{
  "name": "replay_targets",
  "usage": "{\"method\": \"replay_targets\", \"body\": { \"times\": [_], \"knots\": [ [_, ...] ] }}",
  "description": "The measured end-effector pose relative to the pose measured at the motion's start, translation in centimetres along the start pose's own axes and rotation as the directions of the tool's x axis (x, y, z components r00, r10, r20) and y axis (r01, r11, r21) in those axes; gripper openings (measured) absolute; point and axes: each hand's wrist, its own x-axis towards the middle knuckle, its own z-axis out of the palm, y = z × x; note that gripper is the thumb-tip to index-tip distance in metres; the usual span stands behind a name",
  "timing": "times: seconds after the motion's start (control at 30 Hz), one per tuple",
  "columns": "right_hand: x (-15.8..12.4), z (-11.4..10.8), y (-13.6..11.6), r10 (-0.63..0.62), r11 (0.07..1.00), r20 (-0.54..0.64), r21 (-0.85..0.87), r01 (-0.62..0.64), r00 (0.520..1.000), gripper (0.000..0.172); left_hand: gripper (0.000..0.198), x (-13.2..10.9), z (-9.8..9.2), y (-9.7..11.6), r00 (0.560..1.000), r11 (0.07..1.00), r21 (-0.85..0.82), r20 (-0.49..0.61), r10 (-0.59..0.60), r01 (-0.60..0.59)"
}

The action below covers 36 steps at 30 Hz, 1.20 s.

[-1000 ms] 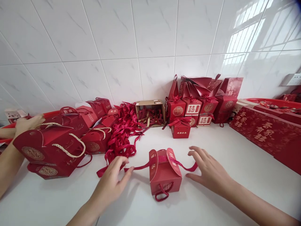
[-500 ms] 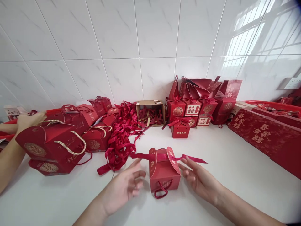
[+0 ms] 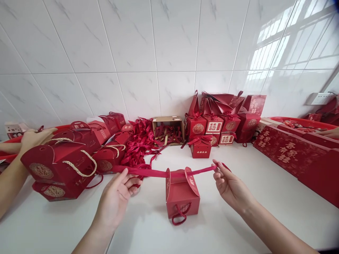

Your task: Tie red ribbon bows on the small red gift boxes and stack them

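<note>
A small red gift box (image 3: pixel 183 197) stands upright on the white table, its curved flaps raised and a dark red cord handle hanging in front. Through its top runs a red ribbon (image 3: pixel 148 172), stretched out to both sides. My left hand (image 3: pixel 116 195) pinches the ribbon's left part between thumb and fingers. On the other side, my right hand (image 3: pixel 229 185) grips the right end, which curls over the fingers. Both hands are apart from the box itself. Behind the left hand lies a heap of loose red ribbons (image 3: pixel 139 150).
Red gift boxes with rope handles (image 3: pixel 60 162) are stacked at left, beside another person's arm (image 3: pixel 13 180). A cardboard box of ribbon pieces (image 3: pixel 169 132) stands by the wall. Bow-tied boxes (image 3: pixel 200 148) and large red printed boxes (image 3: pixel 288 151) are at right. Another hand shows at the right edge.
My hands have moved apart and closed on the ribbon, which is now drawn straighter, further to the left. Another person's hand has come into view at the far right.
</note>
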Motion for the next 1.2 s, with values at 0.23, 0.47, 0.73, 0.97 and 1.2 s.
{"method": "replay_targets", "body": {
  "times": [0.23, 0.47, 0.73, 0.97, 1.2],
  "knots": [
    [0.7, -1.1, 0.1, -0.045, 0.997, -0.022, -0.059, 0.044, 0.999, 0.016, 0.013, -0.2, -0.6, 0.5, 0.998, 0.998, 0.049, -0.046, 0.05, -0.048],
    [0.6, -1.8, 0.5, -0.003, 0.994, -0.04, -0.112, -0.001, 0.999, 0.016, 0.006, -0.4, -1.8, -0.2, 0.993, 0.999, 0.045, -0.117, 0.027, -0.022],
    [0.7, -2.1, -0.5, -0.105, 0.966, 0.018, -0.236, 0.106, 0.994, 0.017, 0.008, -0.1, -3.2, -0.3, 0.991, 0.995, 0.087, -0.12, 0.051, -0.04],
    [-0.2, -1.0, -2.1, -0.207, 0.905, 0.109, -0.355, 0.233, 0.972, 0.026, 0.015, -0.2, -3.5, 0.4, 0.985, 0.987, 0.101, -0.103, 0.137, -0.127],
    [-0.5, 1.7, -4.3, -0.491, 0.697, 0.247, -0.465, 0.546, 0.836, 0.03, 0.013, -0.5, -1.2, 2.6, 0.931, 0.926, 0.146, -0.061, 0.359, -0.347]
  ]
}}
